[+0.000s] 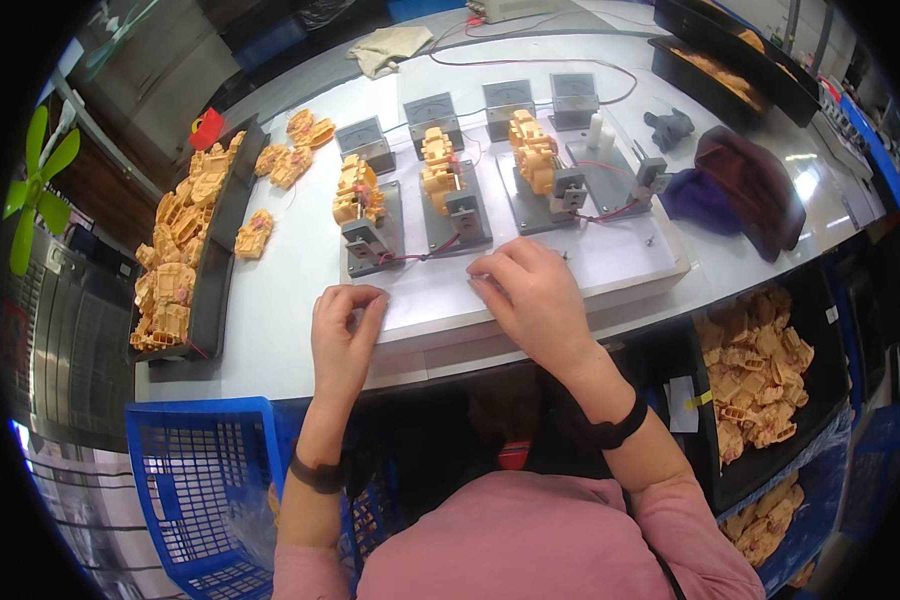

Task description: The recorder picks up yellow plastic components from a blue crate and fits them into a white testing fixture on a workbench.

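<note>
My left hand (342, 335) is at the front left edge of a white board (610, 280), thumb and index tips together; anything between them is too small to make out. My right hand (538, 300) hovers over the board's front, fingers curled, thumb and index slightly apart, with nothing visible between them. Beyond my hands stand several grey test fixtures. Orange-yellow plastic housings sit upright on the left fixture (358, 190), the middle one (440, 170) and the one right of it (535, 150). The rightmost fixture (610, 180) bears no housing. Red wires (440, 250) link the fixtures' front blocks.
Several meters (430, 112) line the back. A black tray (232, 230) of housings stands left, with loose housings (255, 234) beside it. A dark cloth (750, 190) lies right. Below the table are a blue crate (205, 490) and a filled bin (760, 370).
</note>
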Motion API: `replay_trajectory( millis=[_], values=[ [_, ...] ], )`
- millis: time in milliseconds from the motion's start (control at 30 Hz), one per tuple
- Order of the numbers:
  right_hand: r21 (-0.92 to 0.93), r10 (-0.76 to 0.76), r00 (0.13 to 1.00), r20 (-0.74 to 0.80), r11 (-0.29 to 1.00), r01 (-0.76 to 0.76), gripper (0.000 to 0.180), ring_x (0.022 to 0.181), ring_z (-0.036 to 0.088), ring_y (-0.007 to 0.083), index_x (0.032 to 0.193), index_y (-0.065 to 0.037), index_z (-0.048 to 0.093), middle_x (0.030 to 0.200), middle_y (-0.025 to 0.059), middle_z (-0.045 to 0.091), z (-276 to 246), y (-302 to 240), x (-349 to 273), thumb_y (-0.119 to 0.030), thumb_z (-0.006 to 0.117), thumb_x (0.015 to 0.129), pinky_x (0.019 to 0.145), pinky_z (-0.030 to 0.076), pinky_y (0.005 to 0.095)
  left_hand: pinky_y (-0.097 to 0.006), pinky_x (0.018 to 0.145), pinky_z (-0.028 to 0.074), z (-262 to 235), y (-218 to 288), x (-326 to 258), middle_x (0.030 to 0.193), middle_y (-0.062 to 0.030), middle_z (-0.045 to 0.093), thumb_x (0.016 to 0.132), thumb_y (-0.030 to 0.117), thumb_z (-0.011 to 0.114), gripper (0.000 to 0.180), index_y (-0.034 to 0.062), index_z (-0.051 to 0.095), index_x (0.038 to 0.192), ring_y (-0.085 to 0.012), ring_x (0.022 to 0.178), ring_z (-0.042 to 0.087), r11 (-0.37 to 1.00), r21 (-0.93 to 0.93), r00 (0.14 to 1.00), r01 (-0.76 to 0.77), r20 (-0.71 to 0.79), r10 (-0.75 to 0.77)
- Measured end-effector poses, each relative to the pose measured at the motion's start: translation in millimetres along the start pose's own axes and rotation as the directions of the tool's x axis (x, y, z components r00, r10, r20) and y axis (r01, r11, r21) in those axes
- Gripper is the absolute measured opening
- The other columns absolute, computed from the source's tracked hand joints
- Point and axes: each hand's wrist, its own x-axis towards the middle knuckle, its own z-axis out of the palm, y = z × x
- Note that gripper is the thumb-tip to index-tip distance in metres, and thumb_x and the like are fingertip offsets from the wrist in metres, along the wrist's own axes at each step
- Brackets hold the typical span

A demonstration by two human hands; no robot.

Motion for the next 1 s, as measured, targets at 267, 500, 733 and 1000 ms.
replay_trajectory(
  millis=[267,500,733,1000],
  values=[
    [-0.038,-0.013,1.000,-0.026,0.999,0.012,0.010,0.088,0.061,0.0269,0.093,-0.011,0.068,0.090,0.0046,0.060,3.1,1.9,-2.4,-0.013,0.073,0.085,0.076,0.045,0.0399,-0.029,0.075,0.042,0.4,-4.6,-0.9,0.095,-0.0050,0.062,0.092,0.011,0.070,0.009,0.0037,0.070,0.098,-0.0181,0.090,0.054,0.998,-0.017,0.998,0.057,0.015,-0.057],
    [-0.048,-0.019,0.999,-0.037,0.999,0.017,0.011,0.089,0.061,0.0255,0.093,-0.012,0.068,0.090,0.0035,0.059,4.2,2.1,-2.9,-0.013,0.074,0.084,0.076,0.045,0.0395,-0.028,0.076,0.042,-0.1,-6.1,-1.7,0.097,-0.0048,0.061,0.094,0.011,0.069,0.010,0.0032,0.069,0.099,-0.0168,0.089,0.055,0.996,-0.019,0.996,0.090,0.027,-0.089],
    [-0.050,-0.027,0.998,-0.049,0.998,0.024,0.009,0.087,0.061,0.0248,0.092,-0.013,0.068,0.089,0.0028,0.058,6.1,3.9,-2.9,-0.015,0.074,0.085,0.075,0.045,0.0395,-0.027,0.077,0.042,1.4,-8.0,-2.2,0.097,-0.0043,0.061,0.095,0.012,0.068,0.010,0.0032,0.069,0.099,-0.0162,0.089,0.055,0.996,-0.040,0.996,0.083,0.022,-0.082],
    [-0.046,-0.044,0.999,-0.016,0.998,0.043,0.008,0.086,0.061,0.0245,0.090,-0.014,0.067,0.088,0.0022,0.058,5.2,5.2,-1.0,-0.016,0.074,0.085,0.074,0.045,0.0389,-0.028,0.077,0.042,1.0,-8.6,-3.0,0.097,-0.0045,0.061,0.094,0.012,0.068,0.010,0.0032,0.069,0.099,-0.0167,0.091,0.054,0.996,-0.052,0.997,0.074,0.015,-0.073]
  ],
)
